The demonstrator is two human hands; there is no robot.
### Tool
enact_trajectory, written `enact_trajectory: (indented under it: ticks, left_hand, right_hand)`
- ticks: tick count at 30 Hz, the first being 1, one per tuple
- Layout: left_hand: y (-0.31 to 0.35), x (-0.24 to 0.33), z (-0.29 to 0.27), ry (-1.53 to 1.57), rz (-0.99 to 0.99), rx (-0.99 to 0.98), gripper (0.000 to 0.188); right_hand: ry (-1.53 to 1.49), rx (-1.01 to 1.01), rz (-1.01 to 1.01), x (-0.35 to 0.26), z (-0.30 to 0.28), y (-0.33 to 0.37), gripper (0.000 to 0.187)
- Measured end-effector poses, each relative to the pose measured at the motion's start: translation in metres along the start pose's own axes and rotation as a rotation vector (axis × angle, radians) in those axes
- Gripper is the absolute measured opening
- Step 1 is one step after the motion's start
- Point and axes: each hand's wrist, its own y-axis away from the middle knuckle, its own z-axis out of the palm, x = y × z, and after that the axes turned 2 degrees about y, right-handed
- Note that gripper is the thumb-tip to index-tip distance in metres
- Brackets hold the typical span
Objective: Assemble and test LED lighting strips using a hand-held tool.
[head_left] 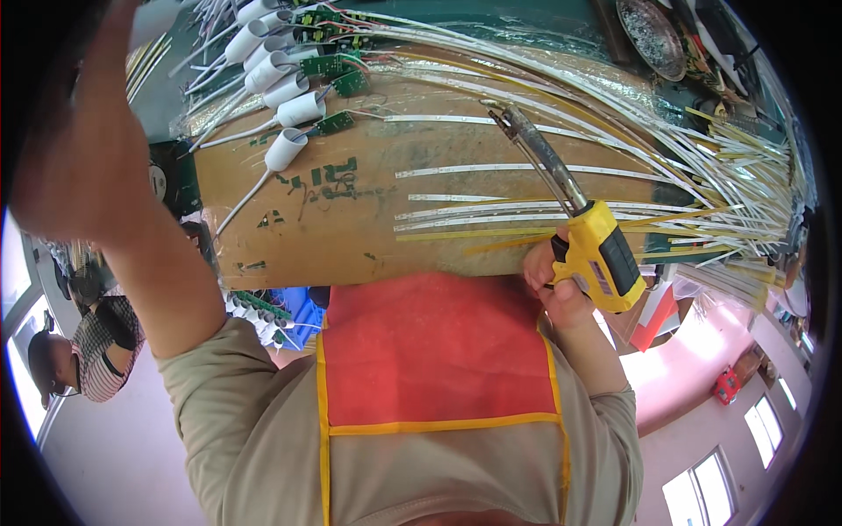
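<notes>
My right hand is closed around the yellow and black handle of a soldering gun. Its long metal barrel points up and left over the brown cardboard, above several thin white LED strips. At the left edge, my left hand is raised close to the camera and smeared, so its fingers cannot be made out. A pale blurred thing shows at the top beside it. Right of that hand, several white cylindrical sockets with white cables lie in a row, wired to small green circuit boards.
Many more strips fan out in a bundle at the right. A round metal dish stands at the back right. Below the bench edge is a blue crate. Another person in a striped top is at the far left.
</notes>
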Motion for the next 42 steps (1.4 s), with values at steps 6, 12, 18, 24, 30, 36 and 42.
enact_trajectory:
  ticks: [6, 12, 18, 24, 30, 36, 42]
  left_hand:
    - [0.08, 0.111, -0.007, 0.417, 0.111, -0.548, 0.024]
    - [0.144, 0.134, 0.012, 0.434, -0.093, -0.511, 0.024]
    - [0.131, 0.135, 0.0, 0.523, -0.216, -0.753, 0.048]
    - [0.126, 0.122, -0.003, 0.578, -0.181, -0.835, 0.05]
    - [0.123, 0.119, 0.001, 0.548, -0.09, -0.828, 0.04]
    - [0.117, 0.121, 0.005, 0.48, 0.01, -0.82, 0.034]
    - [0.113, 0.127, 0.009, 0.378, 0.098, -0.847, 0.034]
  right_hand:
    - [0.047, 0.017, -0.02, 0.0, 0.001, -0.001, 0.074]
    - [0.094, 0.014, -0.053, -0.001, 0.003, -0.002, 0.073]
    - [0.107, 0.027, -0.068, -0.001, 0.005, -0.003, 0.073]
    - [0.073, 0.02, -0.051, -0.001, 0.003, -0.002, 0.077]
    - [0.079, 0.017, -0.039, 0.0, 0.003, -0.002, 0.077]
    - [0.087, 0.03, -0.039, -0.001, 0.004, -0.002, 0.076]
    - [0.101, 0.033, -0.041, -0.001, 0.004, -0.002, 0.076]
